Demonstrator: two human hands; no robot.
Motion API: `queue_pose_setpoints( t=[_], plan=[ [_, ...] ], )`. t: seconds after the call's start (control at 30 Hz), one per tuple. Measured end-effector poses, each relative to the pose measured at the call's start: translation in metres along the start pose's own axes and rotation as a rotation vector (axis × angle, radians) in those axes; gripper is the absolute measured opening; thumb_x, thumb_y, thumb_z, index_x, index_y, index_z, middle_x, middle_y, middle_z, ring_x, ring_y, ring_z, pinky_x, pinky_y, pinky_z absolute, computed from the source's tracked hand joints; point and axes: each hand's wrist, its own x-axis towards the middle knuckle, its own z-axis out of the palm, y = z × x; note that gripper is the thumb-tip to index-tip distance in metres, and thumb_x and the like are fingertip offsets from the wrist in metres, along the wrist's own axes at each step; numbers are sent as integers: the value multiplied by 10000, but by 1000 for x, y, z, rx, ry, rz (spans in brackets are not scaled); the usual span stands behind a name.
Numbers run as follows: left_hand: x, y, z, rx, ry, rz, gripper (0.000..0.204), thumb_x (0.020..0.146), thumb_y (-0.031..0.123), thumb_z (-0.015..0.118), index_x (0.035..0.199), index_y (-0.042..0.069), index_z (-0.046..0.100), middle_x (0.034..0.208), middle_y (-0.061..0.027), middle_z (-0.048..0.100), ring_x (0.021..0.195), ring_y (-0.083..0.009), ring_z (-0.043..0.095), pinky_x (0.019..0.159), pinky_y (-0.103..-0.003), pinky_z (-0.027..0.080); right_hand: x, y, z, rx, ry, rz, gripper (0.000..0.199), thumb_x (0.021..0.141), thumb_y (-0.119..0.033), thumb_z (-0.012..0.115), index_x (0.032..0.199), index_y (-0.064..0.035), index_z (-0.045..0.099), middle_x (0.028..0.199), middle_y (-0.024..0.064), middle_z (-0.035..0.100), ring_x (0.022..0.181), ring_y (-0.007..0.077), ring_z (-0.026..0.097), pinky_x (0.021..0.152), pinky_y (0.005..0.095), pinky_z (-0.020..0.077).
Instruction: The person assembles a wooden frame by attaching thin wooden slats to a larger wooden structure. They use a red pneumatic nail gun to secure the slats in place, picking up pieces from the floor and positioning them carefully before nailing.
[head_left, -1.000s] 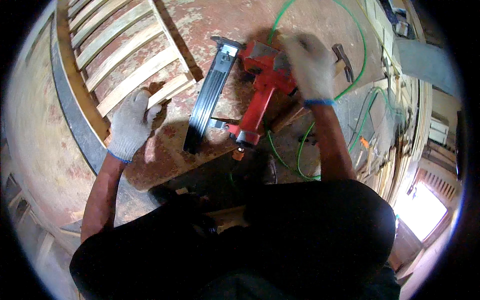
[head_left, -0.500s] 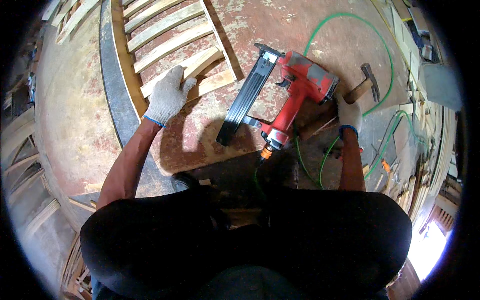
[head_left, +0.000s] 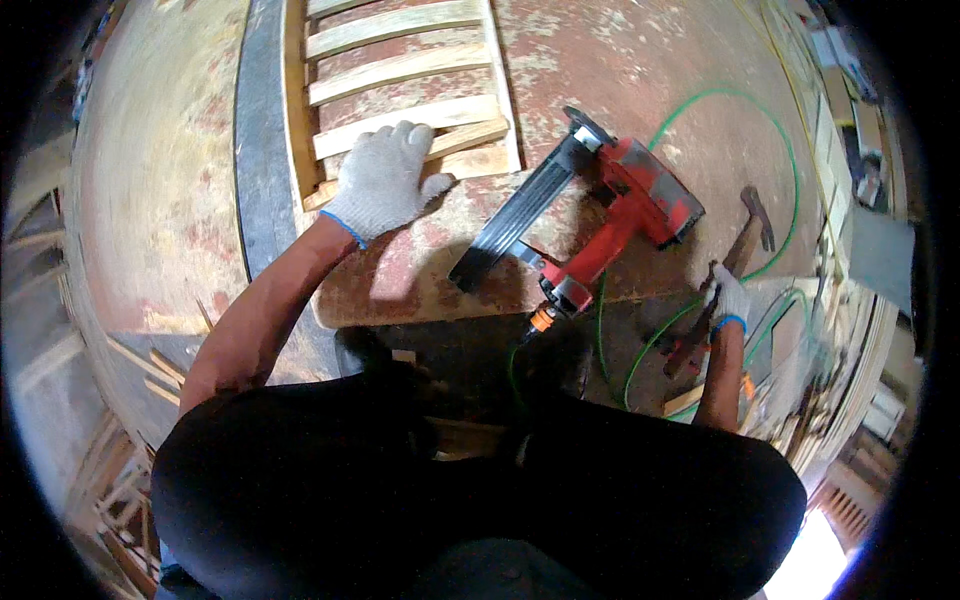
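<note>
My left hand [head_left: 382,182], in a grey knitted glove with a blue cuff, lies with fingers apart on the near end of a slatted wooden frame [head_left: 295,110]. Its fingertips touch the slats beside a short slanting wooden strip [head_left: 470,137]. At the right, my gloved right hand [head_left: 731,300] is closed round the lower handle of a claw hammer [head_left: 743,245], whose head points away from me. Between both hands a red pneumatic nail gun [head_left: 620,215] with a long black magazine rests on the board; neither hand touches it.
A green air hose [head_left: 797,180] loops across the right side and runs down past the board's front edge [head_left: 420,318]. Near my right forearm lies a red tool [head_left: 685,355], partly shaded. Wood strips [head_left: 155,370] lie at the lower left, with stacked timber [head_left: 845,330] along the right.
The whole view has shifted. My left hand has turned, its fingers reaching further over the slats. My right hand and the hammer have moved nearer to me, and more handle shows.
</note>
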Motion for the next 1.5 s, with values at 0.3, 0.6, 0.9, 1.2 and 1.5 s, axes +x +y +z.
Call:
queue_pose_setpoints(
  t=[0.3,0.6,0.9,1.2,1.5],
  plan=[
    [-9,13,15,-16,117,-29,731,858,392,727,1426,35,435,1134,-166,618,1011,-333,628,852,-459,500,-123,-132,47,-431,183,-613,383,907,-226,716,1139,68,640,871,42,661,740,137,584,676,313,487],
    [-8,2,30,-53,163,41,536,902,300,663,1337,28,505,1171,-182,614,1115,-334,599,898,-444,492,-155,-273,155,-1006,-64,-1003,430,804,-346,734,1064,-8,681,896,241,706,884,421,696,767,482,529],
    [-8,1,35,-36,238,66,316,888,240,626,1130,41,588,1042,-137,641,1022,-318,631,828,-454,495,-195,-316,202,-1519,-251,-1091,313,803,-312,669,992,-68,719,958,243,705,931,441,678,837,523,531],
    [-10,-3,42,-81,155,87,253,870,216,630,1054,44,602,978,-136,651,922,-321,652,787,-444,505,-207,-330,234,-1725,-425,-1112,355,768,-291,678,1010,-38,734,967,271,699,919,456,682,832,518,541],
    [-10,-5,38,-238,75,61,298,684,132,722,946,9,650,948,-180,659,926,-385,662,773,-472,540,-218,-332,231,-1788,-356,-1040,340,776,-295,670,996,-45,739,966,301,690,936,464,683,851,520,541]
  ],
)
